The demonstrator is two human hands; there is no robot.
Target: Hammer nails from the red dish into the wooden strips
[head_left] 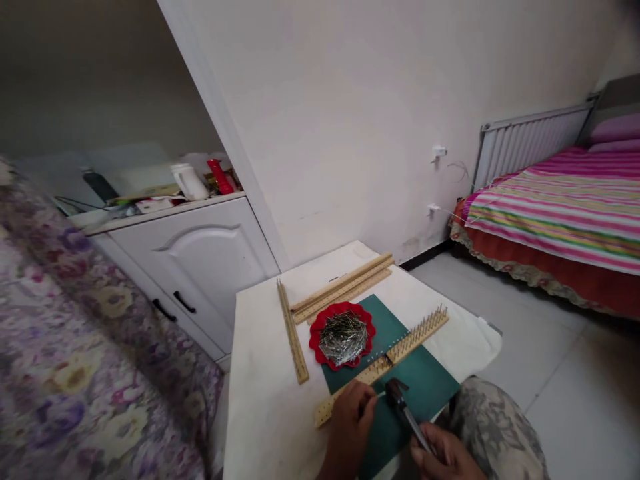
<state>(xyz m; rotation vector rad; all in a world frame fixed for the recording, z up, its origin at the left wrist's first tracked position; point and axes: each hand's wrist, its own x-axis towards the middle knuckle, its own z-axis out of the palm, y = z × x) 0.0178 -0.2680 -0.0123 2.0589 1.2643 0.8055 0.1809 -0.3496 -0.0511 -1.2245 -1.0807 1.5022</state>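
My left hand (pixel 350 420) rests on the near end of a wooden strip (pixel 385 363) studded with nails, fingers pinched on something I cannot make out. That strip lies diagonally across a green cutting mat (pixel 425 383). My right hand (pixel 443 453) grips the handle of a small hammer (pixel 400 400), whose dark head hovers just beside the left fingertips. A red scalloped dish (pixel 343 335) full of several metal nails sits on the mat behind the strip.
More wooden strips lie on the white table (pixel 265 413): one at the left (pixel 293 331), a stack at the back (pixel 343 288). A floral sofa (pixel 75 347) stands left, a white cabinet (pixel 200 260) behind, and a striped bed (pixel 560 213) right.
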